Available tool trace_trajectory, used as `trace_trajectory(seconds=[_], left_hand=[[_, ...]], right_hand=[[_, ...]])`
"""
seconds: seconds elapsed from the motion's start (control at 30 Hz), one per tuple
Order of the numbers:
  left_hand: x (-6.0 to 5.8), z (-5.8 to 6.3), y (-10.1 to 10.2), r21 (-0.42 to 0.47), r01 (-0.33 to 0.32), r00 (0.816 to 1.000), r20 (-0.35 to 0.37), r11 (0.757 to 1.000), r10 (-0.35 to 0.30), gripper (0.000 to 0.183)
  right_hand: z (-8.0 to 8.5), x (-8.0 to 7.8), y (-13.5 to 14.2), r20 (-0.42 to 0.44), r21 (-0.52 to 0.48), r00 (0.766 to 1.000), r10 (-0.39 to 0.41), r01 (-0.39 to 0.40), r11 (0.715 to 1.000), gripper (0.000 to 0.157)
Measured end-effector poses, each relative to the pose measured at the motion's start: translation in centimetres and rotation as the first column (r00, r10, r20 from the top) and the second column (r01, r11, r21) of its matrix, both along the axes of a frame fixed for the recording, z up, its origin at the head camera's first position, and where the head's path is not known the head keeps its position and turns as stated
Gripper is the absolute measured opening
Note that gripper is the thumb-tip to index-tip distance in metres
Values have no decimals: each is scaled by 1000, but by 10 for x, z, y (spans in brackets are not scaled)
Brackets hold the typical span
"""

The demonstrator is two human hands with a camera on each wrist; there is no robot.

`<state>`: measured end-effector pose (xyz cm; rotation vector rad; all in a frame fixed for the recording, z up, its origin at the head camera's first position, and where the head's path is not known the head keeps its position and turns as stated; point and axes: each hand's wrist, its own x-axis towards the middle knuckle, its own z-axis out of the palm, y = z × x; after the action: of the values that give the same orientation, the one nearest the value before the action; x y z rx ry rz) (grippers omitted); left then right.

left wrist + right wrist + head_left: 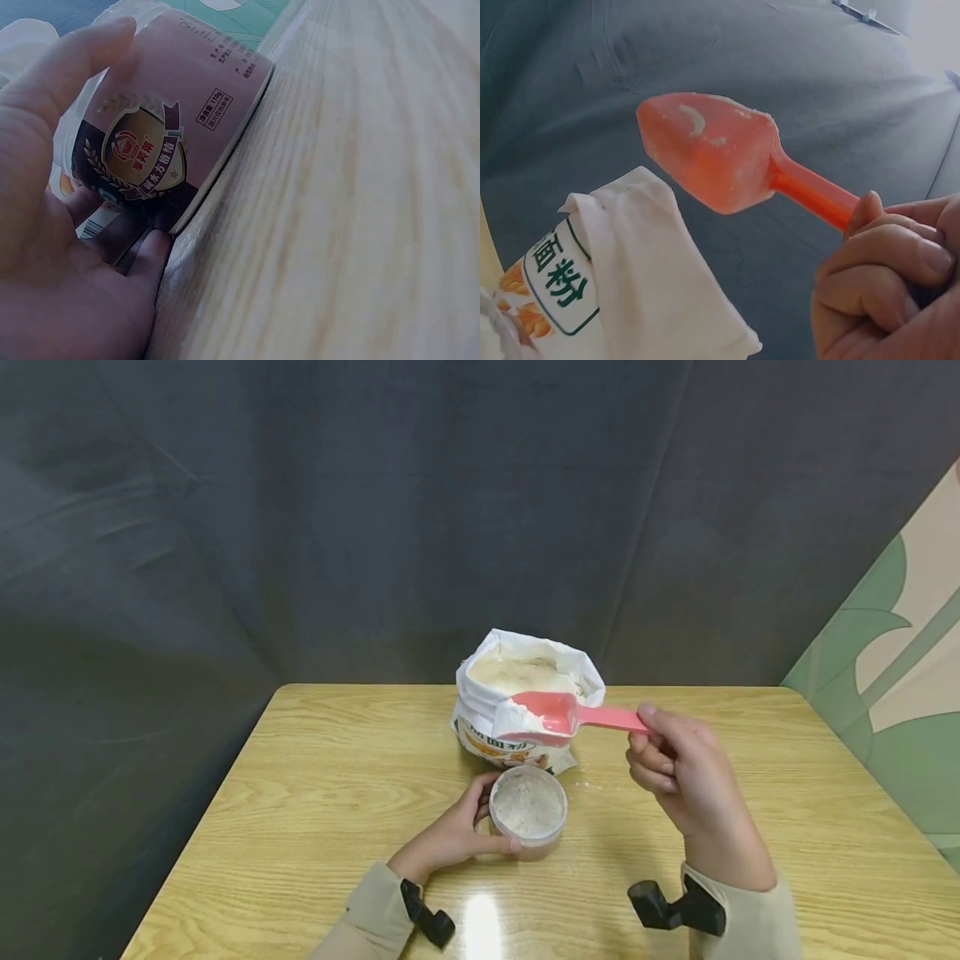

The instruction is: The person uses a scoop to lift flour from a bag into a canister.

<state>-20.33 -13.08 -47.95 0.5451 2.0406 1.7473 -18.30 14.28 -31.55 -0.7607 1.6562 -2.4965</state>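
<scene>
My right hand (686,768) grips the handle of a pink plastic scoop (558,714) with white flour (519,718) near its front lip. In the head view the scoop overlaps the front rim of an open flour bag (467,702), whose top is folded outward. The right wrist view shows the scoop's underside, dusted white, raised beside the bag. Around a small round tub (150,112) with a printed label curl the thumb and fingers of my left hand (457,835). The tub stands on the table just in front of the bag, with pale powder (528,804) inside.
The wooden table (300,793) carries a few white specks right of the tub. Behind its far edge hangs a dark grey cloth (420,527). At the right is a panel (885,693) with a green leaf pattern.
</scene>
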Motion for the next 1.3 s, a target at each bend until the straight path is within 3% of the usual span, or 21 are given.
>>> trace_trajectory(seconds=[0.4,0.63,0.93,1.13,1.3], left_hand=[[0,2,1,0,17,1000,-3,1000,-17,99],[-1,3,1,-13,-2,1000,3,1000,2,98],[0,0,0,-13,9,1000,3,1000,-9,99],[-1,1,-1,1,14,1000,5,1000,-14,99],[-1,1,0,-2,10,1000,6,1000,-10,99]], right_hand=[[-17,-3,9,53,21,996,65,-66,998,50],[-21,-9,16,55,128,993,105,-111,985,49],[-22,-9,17,94,255,995,45,-68,965,47],[-19,-9,13,123,395,990,-66,12,918,44],[-18,-8,8,116,525,980,-160,76,848,41]])
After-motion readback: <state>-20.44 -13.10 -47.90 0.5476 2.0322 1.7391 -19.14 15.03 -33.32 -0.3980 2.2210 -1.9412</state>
